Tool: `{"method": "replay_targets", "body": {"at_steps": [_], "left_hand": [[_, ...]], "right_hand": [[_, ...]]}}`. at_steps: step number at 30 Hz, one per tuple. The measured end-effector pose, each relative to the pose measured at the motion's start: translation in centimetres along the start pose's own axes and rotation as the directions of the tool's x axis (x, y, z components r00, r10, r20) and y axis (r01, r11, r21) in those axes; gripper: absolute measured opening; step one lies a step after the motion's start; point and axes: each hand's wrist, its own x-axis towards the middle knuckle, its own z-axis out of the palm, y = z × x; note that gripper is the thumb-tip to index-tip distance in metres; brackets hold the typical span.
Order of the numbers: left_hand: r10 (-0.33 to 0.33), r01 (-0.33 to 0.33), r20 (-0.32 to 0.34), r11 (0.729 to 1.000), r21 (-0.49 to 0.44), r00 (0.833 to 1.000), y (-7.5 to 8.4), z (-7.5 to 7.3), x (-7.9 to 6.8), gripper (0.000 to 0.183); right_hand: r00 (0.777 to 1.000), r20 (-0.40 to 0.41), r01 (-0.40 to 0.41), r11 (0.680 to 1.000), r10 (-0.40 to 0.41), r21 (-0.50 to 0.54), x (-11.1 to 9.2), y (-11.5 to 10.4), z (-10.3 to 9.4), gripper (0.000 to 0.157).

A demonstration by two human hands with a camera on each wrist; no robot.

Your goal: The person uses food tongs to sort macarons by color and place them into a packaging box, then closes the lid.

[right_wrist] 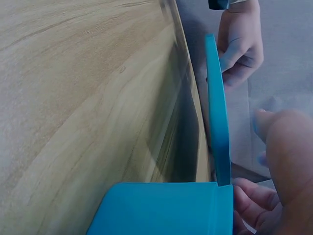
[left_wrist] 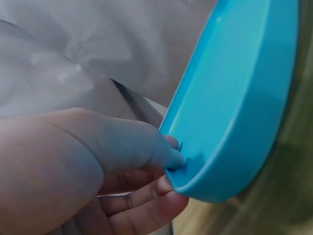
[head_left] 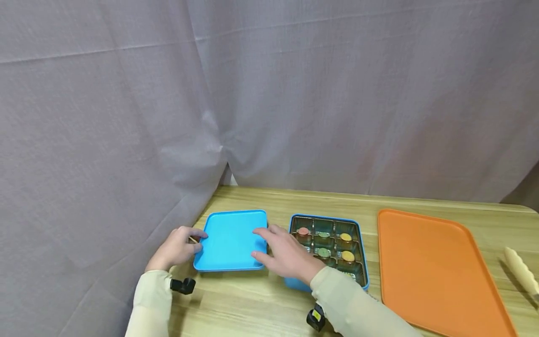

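Observation:
A shallow blue lid with a raised rim is at the left of the table, held level over the wood. My left hand pinches its left edge; in the left wrist view the thumb lies inside the rim and fingers curl beneath. My right hand reaches over the lid's right edge, thumb and index finger spread. The right wrist view has the lid edge-on, with that thumb apart from its face. Beside it, partly behind my right hand and sleeve, stands an open blue box.
The box has a dark divided insert with small red, green and yellow round pieces in its compartments. An orange tray lies to the right, then a cream-coloured long object at the edge. Grey cloth hangs behind and left.

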Motion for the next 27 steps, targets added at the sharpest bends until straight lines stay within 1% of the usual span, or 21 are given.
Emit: {"method": "replay_targets", "body": {"at_steps": [4,7,10,14,18,22,27], "left_hand": [[0.024,-0.025,-0.017,1.0,-0.016,1.0,0.5,-0.8,-0.2,0.03],[0.026,-0.027,-0.03,0.999,-0.024,0.999,1.0,-1.3,-0.3,0.031],[0.038,-0.039,-0.04,0.999,-0.02,0.998,1.4,-1.8,-0.5,0.032],[0.054,-0.055,-0.052,0.998,-0.004,0.997,1.8,-2.1,-0.7,0.033],[0.055,-0.055,-0.055,0.998,0.013,0.997,2.0,-2.3,-1.0,0.032],[0.049,-0.049,-0.047,0.999,0.009,0.998,2.2,-2.4,-1.3,0.032],[0.011,-0.012,-0.028,0.999,-0.03,1.0,2.6,-2.2,-1.4,0.029]], "right_hand": [[0.998,-0.042,-0.047,0.999,0.048,0.024,0.2,-0.2,0.0,0.055],[0.995,-0.075,-0.067,0.997,0.07,0.045,0.4,-0.3,-0.1,0.052],[0.993,-0.094,-0.069,0.996,0.074,0.055,0.6,-0.3,-0.1,0.048],[0.992,-0.118,-0.044,0.997,0.051,0.062,0.8,-0.3,0.1,0.043],[0.989,-0.14,-0.038,0.996,0.048,0.076,0.9,-0.4,0.3,0.041],[0.985,-0.165,-0.041,0.995,0.056,0.091,0.9,-0.5,0.4,0.041],[0.98,-0.184,-0.051,0.993,0.07,0.111,0.8,-0.6,0.1,0.042]]}}
